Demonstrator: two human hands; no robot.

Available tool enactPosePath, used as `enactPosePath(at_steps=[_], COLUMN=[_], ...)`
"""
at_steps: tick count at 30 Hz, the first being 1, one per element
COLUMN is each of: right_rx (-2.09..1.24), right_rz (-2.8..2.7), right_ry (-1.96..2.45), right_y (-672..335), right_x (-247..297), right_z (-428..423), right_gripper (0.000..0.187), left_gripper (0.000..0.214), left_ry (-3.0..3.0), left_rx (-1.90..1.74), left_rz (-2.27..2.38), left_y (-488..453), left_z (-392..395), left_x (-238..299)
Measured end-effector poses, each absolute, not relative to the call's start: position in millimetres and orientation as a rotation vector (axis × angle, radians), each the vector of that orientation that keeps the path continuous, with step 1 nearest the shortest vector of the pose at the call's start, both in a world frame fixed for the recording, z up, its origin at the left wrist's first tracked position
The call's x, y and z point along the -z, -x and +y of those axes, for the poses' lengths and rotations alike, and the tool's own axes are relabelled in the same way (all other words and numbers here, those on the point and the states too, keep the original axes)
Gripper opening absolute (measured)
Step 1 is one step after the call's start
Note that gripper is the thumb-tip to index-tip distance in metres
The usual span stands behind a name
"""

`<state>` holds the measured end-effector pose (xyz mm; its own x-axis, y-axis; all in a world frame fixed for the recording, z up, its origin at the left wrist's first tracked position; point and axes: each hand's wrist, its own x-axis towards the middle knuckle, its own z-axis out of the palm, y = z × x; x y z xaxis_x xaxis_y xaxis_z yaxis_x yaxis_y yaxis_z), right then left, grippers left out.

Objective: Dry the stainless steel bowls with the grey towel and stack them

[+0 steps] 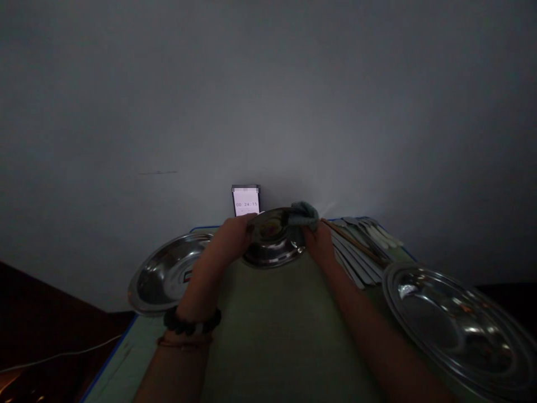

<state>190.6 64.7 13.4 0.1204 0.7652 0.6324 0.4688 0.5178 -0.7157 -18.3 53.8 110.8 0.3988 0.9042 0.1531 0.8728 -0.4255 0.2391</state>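
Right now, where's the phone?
Head view, centre: the phone stands against the wall, just behind the left hand and the plate it holds.

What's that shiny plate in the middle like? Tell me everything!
The plate is round, shallow and shiny, like steel, with a raised rim. It is at the far middle of the green table. The left hand grips its left edge; the right hand presses a grey-blue cloth on its right rim.
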Motion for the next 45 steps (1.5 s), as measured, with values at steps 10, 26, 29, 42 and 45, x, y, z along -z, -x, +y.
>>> enactPosePath(at_steps=[10,26,29,42,45], right_rx=[-0.392,-0.127,-0.119,-0.329,-0.444], right_rz=[-1.377,-1.832,-1.931,-1.691,-1.567], right_ry=[1.272,0.921,0.878,0.982,1.051], right_y=[-179.9,-186.3,-182.4,-190.4,-188.6], right_x=[17.0,-72.7,-82.3,-48.5,-31.5], right_z=[67.2,46.4,40.6,59.2,64.2], right_gripper=[0.039,0.043,0.053,0.03,0.029], left_gripper=[0.038,0.041,0.035,0.037,0.037], left_ry=[-2.475,-2.49,-2.499,-2.517,-2.519], left_rx=[-0.343,-0.617,-0.399,-0.188,-0.173], left_rz=[1.746,1.695,1.774,1.782,1.805], left_y=[17.5,1.2,-0.4,11.4,11.4], left_z=[56.5,31.9,30.0,40.9,41.1], left_x=[-108.8,-128.5,-129.2,-125.2,-125.5])
